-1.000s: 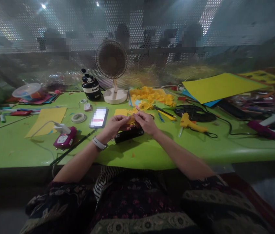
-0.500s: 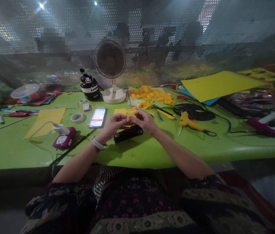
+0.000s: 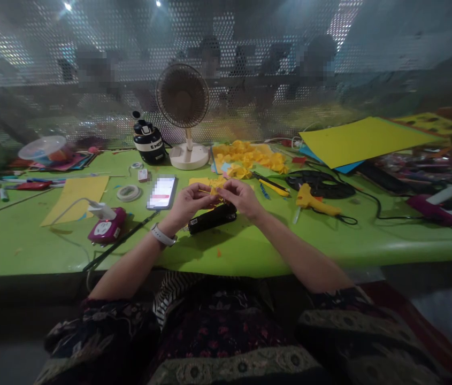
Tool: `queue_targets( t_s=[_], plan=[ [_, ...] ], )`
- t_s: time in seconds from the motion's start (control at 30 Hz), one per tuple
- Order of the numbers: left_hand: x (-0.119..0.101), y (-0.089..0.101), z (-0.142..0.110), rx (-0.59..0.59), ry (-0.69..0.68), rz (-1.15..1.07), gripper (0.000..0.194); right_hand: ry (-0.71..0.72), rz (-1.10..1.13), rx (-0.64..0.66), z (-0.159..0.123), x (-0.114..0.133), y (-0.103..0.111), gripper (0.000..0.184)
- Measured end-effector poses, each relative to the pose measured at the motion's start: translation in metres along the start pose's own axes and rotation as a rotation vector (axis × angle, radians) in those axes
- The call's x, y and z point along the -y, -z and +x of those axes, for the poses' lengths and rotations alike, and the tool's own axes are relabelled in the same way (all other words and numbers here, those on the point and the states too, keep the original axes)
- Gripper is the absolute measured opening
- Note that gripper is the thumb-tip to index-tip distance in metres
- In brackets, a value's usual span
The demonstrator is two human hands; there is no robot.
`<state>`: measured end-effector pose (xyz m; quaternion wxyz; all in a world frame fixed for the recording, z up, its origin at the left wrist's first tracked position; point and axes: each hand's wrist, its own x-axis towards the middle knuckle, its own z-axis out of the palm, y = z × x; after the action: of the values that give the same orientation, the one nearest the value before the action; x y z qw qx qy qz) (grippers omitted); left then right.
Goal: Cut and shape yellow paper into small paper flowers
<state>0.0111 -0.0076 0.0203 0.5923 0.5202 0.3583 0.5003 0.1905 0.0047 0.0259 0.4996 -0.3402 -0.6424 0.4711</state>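
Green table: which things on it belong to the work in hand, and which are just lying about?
Likely in the work:
- yellow piece held by left hand and right hand
- heaped yellow pieces
- perhaps the glue gun

Seemingly just lying about:
- fan
- bottle
- phone

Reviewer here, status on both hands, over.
Left hand and right hand together, fingers closed on small yellow paper piece. Black cylindrical object lies just below, near hands.
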Motion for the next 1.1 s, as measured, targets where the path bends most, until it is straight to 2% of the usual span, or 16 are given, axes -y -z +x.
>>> queue_targets(
  t_s=[0.17,0.33,0.4,0.53,0.6,0.7,0.8,0.97,1.1],
  plan=[
    [-0.002,0.0,0.0,-0.012,-0.016,0.04,0.048,-0.085,0.087,0.049,0.001,0.0,0.004,0.049],
    [0.003,0.005,0.003,0.007,-0.091,0.134,0.045,-0.066,0.033,0.065,0.001,0.002,0.007,0.053],
    [0.006,0.007,0.005,-0.014,-0.254,0.231,0.039,-0.06,0.022,0.034,0.001,0.002,0.007,0.054],
    [0.01,0.012,0.006,-0.088,-0.705,0.549,0.019,-0.049,0.01,-0.021,0.001,0.002,0.006,0.057],
    [0.01,0.014,0.005,-0.103,-0.805,0.677,0.014,-0.054,0.023,-0.005,0.0,0.003,0.005,0.058],
    [0.012,0.015,0.002,-0.097,-0.802,0.759,0.014,-0.092,0.029,-0.003,0.0,0.003,0.002,0.058],
    [0.012,0.016,0.0,-0.084,-0.762,0.734,0.014,-0.124,0.032,-0.001,0.001,0.001,0.0,0.059],
    [0.01,0.016,-0.003,-0.119,-0.75,0.706,0.013,-0.09,0.129,-0.013,0.003,-0.003,-0.001,0.056],
    [0.01,0.016,-0.002,-0.107,-0.792,0.708,0.013,-0.067,0.102,0.016,0.003,-0.005,-0.001,0.052]
  ],
)
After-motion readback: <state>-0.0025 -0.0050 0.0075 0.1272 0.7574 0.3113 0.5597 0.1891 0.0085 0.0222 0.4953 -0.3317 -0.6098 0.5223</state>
